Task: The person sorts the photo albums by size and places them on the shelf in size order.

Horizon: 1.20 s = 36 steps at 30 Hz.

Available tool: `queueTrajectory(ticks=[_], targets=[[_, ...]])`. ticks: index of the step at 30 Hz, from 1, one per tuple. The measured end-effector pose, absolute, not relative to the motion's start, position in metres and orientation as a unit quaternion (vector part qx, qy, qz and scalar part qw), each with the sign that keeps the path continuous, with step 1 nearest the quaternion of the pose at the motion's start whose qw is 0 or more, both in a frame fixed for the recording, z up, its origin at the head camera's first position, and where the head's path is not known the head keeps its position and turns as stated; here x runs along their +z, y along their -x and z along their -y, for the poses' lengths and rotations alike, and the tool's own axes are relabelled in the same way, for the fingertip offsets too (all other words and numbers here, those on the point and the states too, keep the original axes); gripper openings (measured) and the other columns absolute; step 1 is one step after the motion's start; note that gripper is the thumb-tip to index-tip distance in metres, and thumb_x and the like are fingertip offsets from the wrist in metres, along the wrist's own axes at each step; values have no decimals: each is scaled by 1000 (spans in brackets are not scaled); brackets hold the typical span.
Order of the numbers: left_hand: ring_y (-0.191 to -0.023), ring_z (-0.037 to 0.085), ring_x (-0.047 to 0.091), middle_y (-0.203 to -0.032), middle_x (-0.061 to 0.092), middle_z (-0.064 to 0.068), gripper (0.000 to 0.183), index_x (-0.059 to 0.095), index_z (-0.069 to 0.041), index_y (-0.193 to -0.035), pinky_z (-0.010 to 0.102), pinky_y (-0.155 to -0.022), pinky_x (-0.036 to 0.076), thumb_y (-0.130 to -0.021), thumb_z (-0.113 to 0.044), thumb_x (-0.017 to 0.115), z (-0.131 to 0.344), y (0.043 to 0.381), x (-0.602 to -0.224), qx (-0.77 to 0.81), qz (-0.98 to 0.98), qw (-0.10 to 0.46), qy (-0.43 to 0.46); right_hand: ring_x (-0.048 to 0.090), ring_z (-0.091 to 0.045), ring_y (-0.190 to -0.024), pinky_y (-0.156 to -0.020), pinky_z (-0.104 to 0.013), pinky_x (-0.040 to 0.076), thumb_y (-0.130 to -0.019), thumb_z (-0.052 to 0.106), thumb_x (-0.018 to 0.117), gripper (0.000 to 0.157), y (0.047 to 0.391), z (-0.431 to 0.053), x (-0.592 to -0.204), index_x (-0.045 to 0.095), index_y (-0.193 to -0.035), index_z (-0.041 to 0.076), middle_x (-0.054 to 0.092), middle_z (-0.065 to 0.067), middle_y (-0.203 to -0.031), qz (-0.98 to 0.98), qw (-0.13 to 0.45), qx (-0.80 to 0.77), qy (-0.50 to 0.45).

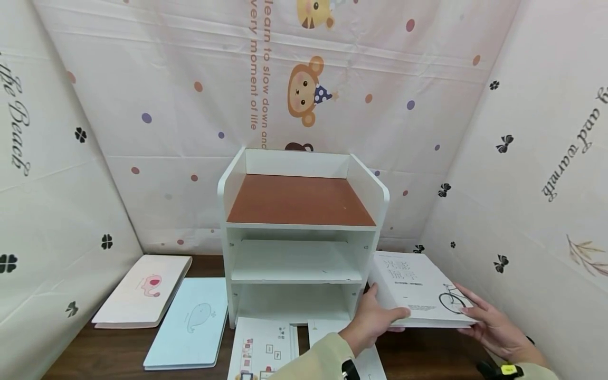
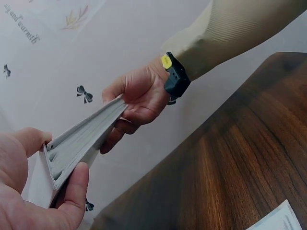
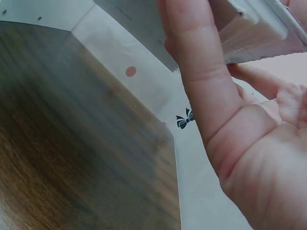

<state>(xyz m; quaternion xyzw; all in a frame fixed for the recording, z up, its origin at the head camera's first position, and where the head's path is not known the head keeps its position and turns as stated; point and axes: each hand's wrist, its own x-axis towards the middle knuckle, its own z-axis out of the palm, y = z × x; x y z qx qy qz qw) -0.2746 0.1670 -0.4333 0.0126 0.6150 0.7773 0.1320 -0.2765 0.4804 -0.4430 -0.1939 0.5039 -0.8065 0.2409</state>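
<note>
Just right of the white shelf unit (image 1: 296, 261), a thick white book (image 1: 418, 287) printed with a bicycle (image 1: 451, 302) is gripped at opposite edges by the left hand (image 1: 372, 319) and right hand (image 1: 499, 330), the fingers (image 2: 112, 139) of both parted only by its thickness, and is apparently held clear of the bench (image 1: 427, 351).

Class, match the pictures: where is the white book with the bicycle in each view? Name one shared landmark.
Head: white book, right of the shelf unit.
Left wrist: white book, left of centre, pages showing.
Right wrist: white book, upper right, cut off.
Shared landmark: wooden table.
</note>
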Motion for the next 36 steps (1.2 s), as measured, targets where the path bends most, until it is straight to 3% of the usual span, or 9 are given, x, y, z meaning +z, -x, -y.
queueTrajectory(ticks=[17,36], targets=[[-83,24,68,-133,52,12,96,37,-6,-156,41,-59,64,-75,8,85,-166,267,-407,803,-587,100,-27,70,-27,-115,-92,-38,62,-105,-9,10,73,276,-477,-420,49,-153,30,63,0,-143,-469,234,-812,257],[-84,22,68,-123,56,6,94,39,-15,-156,40,-63,64,-77,0,87,-161,264,-377,783,-613,99,-29,68,-28,-120,-97,-40,60,-104,-9,8,72,275,-471,-389,47,-155,23,61,-6,-145,-452,216,-817,287]])
